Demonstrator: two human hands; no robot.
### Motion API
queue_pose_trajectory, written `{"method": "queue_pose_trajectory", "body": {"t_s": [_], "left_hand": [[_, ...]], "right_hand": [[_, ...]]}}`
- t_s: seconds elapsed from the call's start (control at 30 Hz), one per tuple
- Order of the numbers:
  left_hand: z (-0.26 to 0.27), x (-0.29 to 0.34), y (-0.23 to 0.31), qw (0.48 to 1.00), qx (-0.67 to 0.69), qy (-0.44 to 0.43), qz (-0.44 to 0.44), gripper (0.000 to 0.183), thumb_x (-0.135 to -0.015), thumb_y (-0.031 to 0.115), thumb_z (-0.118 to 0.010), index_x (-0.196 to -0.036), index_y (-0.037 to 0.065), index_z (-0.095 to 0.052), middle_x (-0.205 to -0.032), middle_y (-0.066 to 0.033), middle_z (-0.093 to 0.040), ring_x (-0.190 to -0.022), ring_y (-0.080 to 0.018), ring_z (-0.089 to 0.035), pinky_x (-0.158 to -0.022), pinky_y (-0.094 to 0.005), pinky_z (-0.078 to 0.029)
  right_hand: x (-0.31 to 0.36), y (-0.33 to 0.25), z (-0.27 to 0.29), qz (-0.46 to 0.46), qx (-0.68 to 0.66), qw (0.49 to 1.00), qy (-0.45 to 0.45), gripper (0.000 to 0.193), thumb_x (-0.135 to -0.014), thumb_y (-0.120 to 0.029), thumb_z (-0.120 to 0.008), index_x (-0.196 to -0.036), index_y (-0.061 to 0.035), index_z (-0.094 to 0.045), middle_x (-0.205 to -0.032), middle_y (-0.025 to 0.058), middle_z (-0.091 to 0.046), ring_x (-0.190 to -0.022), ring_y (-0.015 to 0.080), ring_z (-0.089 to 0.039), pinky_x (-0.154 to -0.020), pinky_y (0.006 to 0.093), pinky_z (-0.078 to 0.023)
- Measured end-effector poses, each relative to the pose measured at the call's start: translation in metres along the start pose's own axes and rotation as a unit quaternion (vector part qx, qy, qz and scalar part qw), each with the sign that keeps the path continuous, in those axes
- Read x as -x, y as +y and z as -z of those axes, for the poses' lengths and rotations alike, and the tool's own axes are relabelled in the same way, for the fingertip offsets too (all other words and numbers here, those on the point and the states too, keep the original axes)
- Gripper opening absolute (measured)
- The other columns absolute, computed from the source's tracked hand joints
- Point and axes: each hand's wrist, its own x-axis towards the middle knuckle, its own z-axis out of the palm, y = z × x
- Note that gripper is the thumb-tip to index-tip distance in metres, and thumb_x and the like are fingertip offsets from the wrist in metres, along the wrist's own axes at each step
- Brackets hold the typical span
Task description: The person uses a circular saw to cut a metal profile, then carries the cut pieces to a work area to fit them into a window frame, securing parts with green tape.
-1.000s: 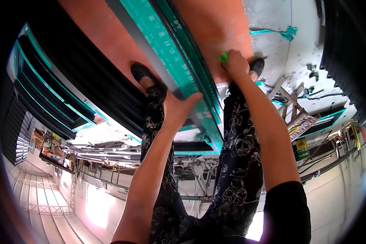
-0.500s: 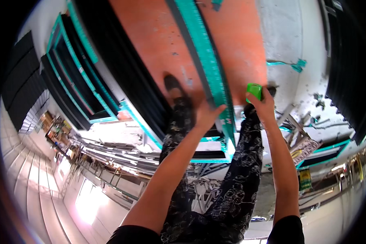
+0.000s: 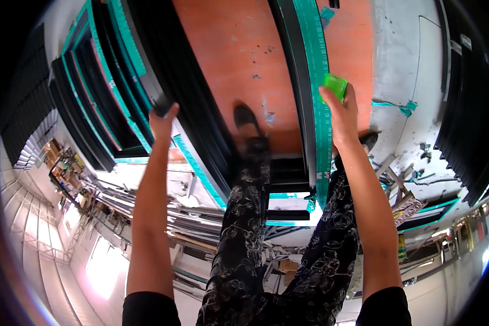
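Held in my right hand is a bright green, boxy thing, with my thumb along its near side. This hand hovers over a black frame bar covered with green printed film. My left hand is over at the left, by the edge of a long black frame profile. A small dark smear shows at its fingertips, and the thumb sticks out to the right. Motion blur hides what that dark thing is.
An orange-red board lies between the black bars under my feet. Green-edged frames lean at the left. Scraps of green film litter the grey floor at the right. Stacked metal profiles lie behind my legs.
My left hand has swung left from the green-filmed bar to the black profile. My right hand and the green thing have risen higher in view, over that bar. The view has shifted slightly.
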Motion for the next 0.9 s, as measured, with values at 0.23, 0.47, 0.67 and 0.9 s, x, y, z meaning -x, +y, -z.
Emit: {"method": "queue_pose_trajectory", "body": {"t_s": [0.23,0.47,0.67,0.9], "left_hand": [[0.013,0.0,0.031,0.999,0.016,-0.035,0.03,0.092,-0.065,0.052,-0.083,-0.129,-0.005,-0.049,-0.123,-0.0238,-0.06,-0.113,-0.0354,-0.059,-0.098,-0.0386,-0.046],[0.054,0.058,0.025,0.998,0.032,-0.062,0.003,0.078,-0.07,0.042,-0.082,-0.124,-0.005,-0.05,-0.113,-0.0224,-0.063,-0.104,-0.0358,-0.063,-0.092,-0.0403,-0.048],[0.055,0.059,0.05,0.994,-0.016,-0.11,0.01,0.081,-0.068,0.042,-0.082,-0.126,-0.004,-0.049,-0.115,-0.0242,-0.063,-0.106,-0.0376,-0.063,-0.093,-0.0413,-0.048],[0.027,0.009,0.074,0.982,-0.063,-0.092,-0.151,0.073,-0.066,0.04,-0.083,-0.115,-0.006,-0.053,-0.11,-0.0293,-0.063,-0.101,-0.0439,-0.063,-0.086,-0.0464,-0.051]], "right_hand": [[0.006,0.011,-0.007,-0.039,-0.037,0.995,0.087,0.051,-0.084,-0.029,-0.073,-0.122,-0.0031,-0.052,-0.104,0.0054,-0.056,-0.095,0.0144,-0.052,-0.083,0.0297,-0.042],[0.089,0.008,0.028,-0.093,-0.018,0.988,0.125,0.049,-0.089,-0.026,-0.069,-0.124,0.0019,-0.05,-0.114,0.0074,-0.056,-0.103,0.016,-0.052,-0.09,0.0291,-0.041],[0.13,0.038,0.044,-0.116,-0.033,0.978,0.172,0.057,-0.09,-0.028,-0.067,-0.132,0.0027,-0.044,-0.119,0.0073,-0.053,-0.105,0.0169,-0.051,-0.092,0.0287,-0.041],[0.136,0.082,0.043,-0.227,-0.059,0.958,0.166,0.05,-0.088,-0.032,-0.068,-0.127,-0.0051,-0.05,-0.112,0.005,-0.057,-0.097,0.0149,-0.053,-0.079,0.0291,-0.042]]}}
